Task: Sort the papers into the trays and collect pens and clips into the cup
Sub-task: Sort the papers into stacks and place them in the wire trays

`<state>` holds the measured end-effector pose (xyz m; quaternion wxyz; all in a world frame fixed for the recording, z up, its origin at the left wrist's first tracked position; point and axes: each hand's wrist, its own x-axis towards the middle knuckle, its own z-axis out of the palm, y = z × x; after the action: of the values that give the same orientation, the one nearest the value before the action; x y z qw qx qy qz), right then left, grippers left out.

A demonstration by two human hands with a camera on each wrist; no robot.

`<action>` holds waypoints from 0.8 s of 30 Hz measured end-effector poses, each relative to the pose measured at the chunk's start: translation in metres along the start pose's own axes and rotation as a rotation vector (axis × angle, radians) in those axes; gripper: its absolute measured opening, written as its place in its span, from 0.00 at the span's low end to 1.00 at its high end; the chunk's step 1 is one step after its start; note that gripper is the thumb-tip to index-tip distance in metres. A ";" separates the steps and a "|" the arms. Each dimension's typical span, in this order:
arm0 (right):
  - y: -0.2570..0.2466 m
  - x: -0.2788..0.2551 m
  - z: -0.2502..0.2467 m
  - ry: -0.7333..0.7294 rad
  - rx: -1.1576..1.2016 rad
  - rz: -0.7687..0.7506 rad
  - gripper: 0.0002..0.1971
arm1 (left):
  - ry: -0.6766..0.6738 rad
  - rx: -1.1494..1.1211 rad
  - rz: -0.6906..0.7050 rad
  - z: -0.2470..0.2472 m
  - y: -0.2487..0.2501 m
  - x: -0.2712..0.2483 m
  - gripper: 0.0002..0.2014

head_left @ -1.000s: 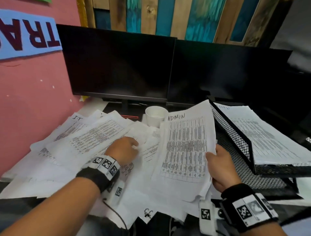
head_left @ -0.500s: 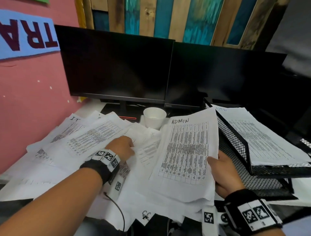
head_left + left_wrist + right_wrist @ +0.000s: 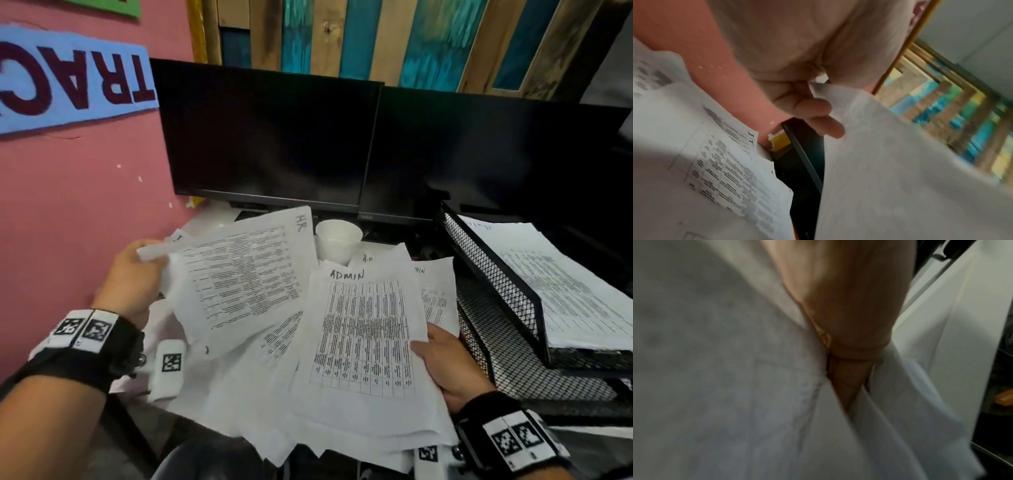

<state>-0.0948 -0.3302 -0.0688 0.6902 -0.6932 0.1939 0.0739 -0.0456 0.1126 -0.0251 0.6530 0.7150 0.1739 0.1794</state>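
Note:
My left hand [image 3: 137, 270] pinches the corner of a printed sheet marked HR [image 3: 239, 270] and holds it lifted off the desk; the left wrist view shows my fingers [image 3: 818, 113] curled on that sheet [image 3: 900, 162]. My right hand [image 3: 442, 359] grips the right edge of a stack of papers with a sheet marked ADMIN [image 3: 366, 329] on top; the stack [image 3: 725, 369] fills the right wrist view around my fingers [image 3: 846, 369]. More sheets lie beneath, one marked IT [image 3: 725, 162]. A white paper cup [image 3: 337, 240] stands behind the papers. No pens or clips show.
A black mesh tray rack [image 3: 496, 284] stands at the right, its upper tray holding a stack of papers [image 3: 565, 284]. Two dark monitors [image 3: 274, 137] stand close behind the cup. A pink wall [image 3: 68, 205] borders the desk on the left.
My left hand, which lay on the spread of papers, has picked up the HR sheet and raised it. My right hand still holds the ADMIN stack.

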 end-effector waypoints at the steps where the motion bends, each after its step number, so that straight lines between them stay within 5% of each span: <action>1: 0.000 0.001 0.000 0.010 0.000 0.001 0.19 | 0.029 -0.070 -0.016 -0.005 -0.002 0.000 0.14; 24: 0.002 -0.007 -0.014 0.043 0.095 0.047 0.22 | 0.193 -0.816 -0.349 0.034 -0.006 -0.012 0.20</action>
<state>-0.1044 -0.3428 -0.0680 0.7160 -0.6565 0.2280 0.0660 -0.0402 0.0781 -0.0346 0.8826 0.3390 0.2671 0.1862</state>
